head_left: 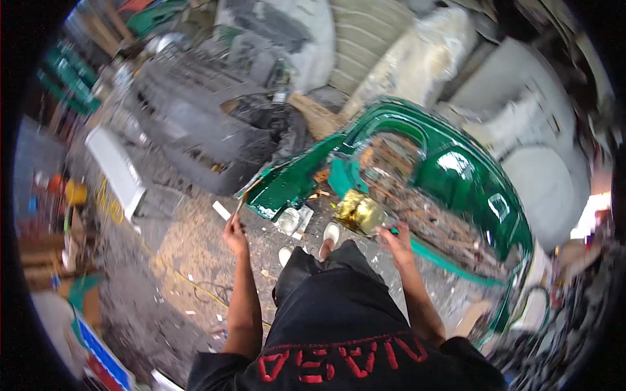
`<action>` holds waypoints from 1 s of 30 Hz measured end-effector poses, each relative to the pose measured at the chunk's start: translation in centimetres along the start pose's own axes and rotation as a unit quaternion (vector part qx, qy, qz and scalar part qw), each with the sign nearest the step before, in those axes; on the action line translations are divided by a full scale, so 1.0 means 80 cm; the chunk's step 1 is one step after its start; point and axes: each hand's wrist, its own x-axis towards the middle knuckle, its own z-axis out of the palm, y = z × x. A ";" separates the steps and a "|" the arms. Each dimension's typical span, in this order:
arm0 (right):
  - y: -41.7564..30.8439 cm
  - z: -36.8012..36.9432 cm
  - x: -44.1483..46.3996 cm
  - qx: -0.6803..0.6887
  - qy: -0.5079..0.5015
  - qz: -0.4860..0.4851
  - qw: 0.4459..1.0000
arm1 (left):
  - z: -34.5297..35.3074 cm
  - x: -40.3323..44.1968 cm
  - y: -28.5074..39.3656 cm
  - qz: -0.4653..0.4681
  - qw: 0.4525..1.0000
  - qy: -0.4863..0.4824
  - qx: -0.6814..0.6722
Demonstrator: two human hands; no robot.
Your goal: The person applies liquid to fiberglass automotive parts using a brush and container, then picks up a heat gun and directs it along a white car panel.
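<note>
My left hand (235, 237) is closed round a thin brown stick-like tool (242, 201), perhaps a brush. Its far end meets or overlaps the left edge of a glossy green molded shell (290, 186); contact is hard to tell. My right hand (396, 245) is closed on the near end of a see-through plastic container (360, 212) with yellowish, shiny stuff in it. That container is tilted in front of the shell's opening. A small green piece shows by my right fingertips. Rough brown fibrous material (424, 208) is visible within the shell's outline.
A large grey molded part (202, 130) lies ahead to the left, and pale molded shells (528, 104) lean at the right. A white panel (116, 166) and yellow cord (107, 202) are on the left. Scraps litter the floor (195, 260) near my feet.
</note>
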 end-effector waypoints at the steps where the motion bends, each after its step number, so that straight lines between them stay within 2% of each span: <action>1: 0.002 0.003 -0.007 -0.017 -0.014 0.018 1.000 | -0.020 -0.005 0.002 -0.015 0.999 0.005 -0.031; 3: 0.008 0.011 -0.028 -0.026 -0.020 0.037 0.999 | -0.058 -0.007 -0.006 -0.043 0.997 -0.009 -0.070; 4: 0.008 0.020 -0.040 -0.011 0.005 0.005 1.000 | -0.075 -0.009 -0.005 -0.057 0.995 -0.016 -0.077; 6: 0.018 0.027 -0.059 0.012 0.039 -0.027 0.999 | -0.106 -0.015 -0.001 -0.059 0.995 -0.030 -0.073; 8: 0.039 0.024 -0.075 0.038 0.001 -0.028 0.999 | -0.127 -0.010 -0.003 -0.056 0.994 -0.052 -0.076; 9: 0.055 0.021 -0.086 0.035 0.041 -0.018 0.998 | -0.134 -0.010 -0.003 -0.061 0.993 -0.060 -0.077; 11: 0.076 0.016 -0.118 0.076 0.053 -0.021 0.996 | -0.138 -0.009 0.004 -0.040 0.993 -0.086 -0.070; 14: 0.070 0.001 -0.147 0.083 0.071 -0.023 0.994 | -0.112 0.016 -0.001 0.010 0.992 -0.119 -0.040; 16: 0.089 -0.008 -0.165 0.091 0.082 -0.011 0.992 | -0.088 0.010 0.034 0.040 0.983 -0.179 -0.024; 18: 0.101 -0.016 -0.177 0.126 0.106 -0.042 0.985 | -0.058 -0.007 0.065 0.045 0.986 -0.158 -0.016; 20: 0.104 -0.035 -0.192 0.159 0.120 -0.025 0.980 | -0.027 -0.021 0.086 0.044 0.978 -0.197 -0.054; 21: 0.106 -0.045 -0.197 0.167 0.131 -0.029 0.977 | -0.011 -0.031 0.094 0.089 0.972 -0.212 -0.049; 24: 0.122 -0.080 -0.211 0.164 0.156 -0.025 0.974 | 0.032 -0.075 0.115 0.076 0.956 -0.271 -0.084; 26: 0.145 -0.110 -0.214 0.136 0.173 -0.002 0.975 | 0.059 -0.113 0.121 0.121 0.945 -0.291 -0.084; 28: 0.165 -0.139 -0.222 0.171 0.192 -0.021 0.966 | 0.084 -0.154 0.127 0.101 0.943 -0.313 -0.059; 29: 0.177 -0.156 -0.228 0.200 0.209 -0.036 0.956 | 0.098 -0.178 0.129 0.061 0.943 -0.313 -0.091; 30: 0.187 -0.173 -0.234 0.229 0.211 -0.045 0.949 | 0.112 -0.201 0.130 0.064 0.942 -0.315 -0.094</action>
